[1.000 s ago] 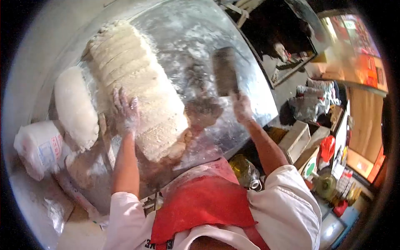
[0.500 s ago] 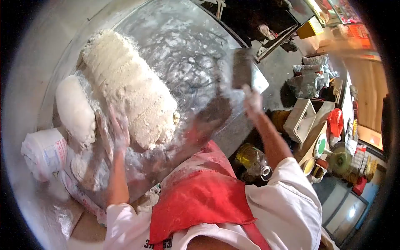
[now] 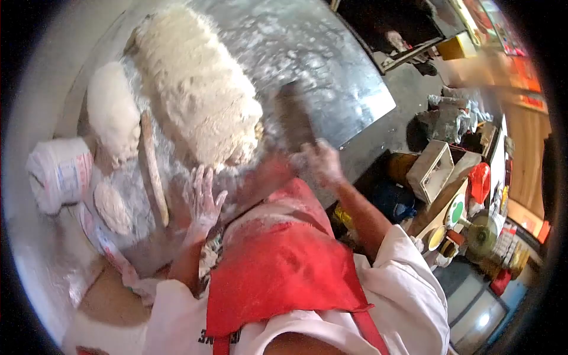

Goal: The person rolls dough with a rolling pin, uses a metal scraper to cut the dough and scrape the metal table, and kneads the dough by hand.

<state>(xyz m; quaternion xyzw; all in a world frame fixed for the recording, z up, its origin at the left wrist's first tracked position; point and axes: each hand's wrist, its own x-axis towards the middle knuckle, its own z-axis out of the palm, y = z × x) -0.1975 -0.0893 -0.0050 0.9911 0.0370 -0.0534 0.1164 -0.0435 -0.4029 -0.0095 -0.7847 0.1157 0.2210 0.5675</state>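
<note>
A long, thick slab of pale dough (image 3: 198, 89) lies on the floured metal table (image 3: 361, 100). At its near end, my left hand (image 3: 204, 198) is open, fingers spread and dusted with flour, close to or touching the dough's edge. My right hand (image 3: 324, 164) is closed around a cleaver (image 3: 296, 118), whose broad dark blade is blurred by motion and stands to the right of the slab. Left of the slab rests a floury wooden rolling pin (image 3: 154, 168). Beside that are a white mound (image 3: 112, 109) and a smaller dough lump (image 3: 112, 207).
A printed white sack (image 3: 61, 173) stands at the table's left. I wear a red apron (image 3: 284, 266) against the near edge. Beyond the table's right side are a white crate (image 3: 430, 171), a red bag (image 3: 479, 180) and a fan (image 3: 480, 239).
My right hand has brought the cleaver left from the table's right edge toward the dough. My left hand has shifted from the slab's left side to its near end. The view has shifted too.
</note>
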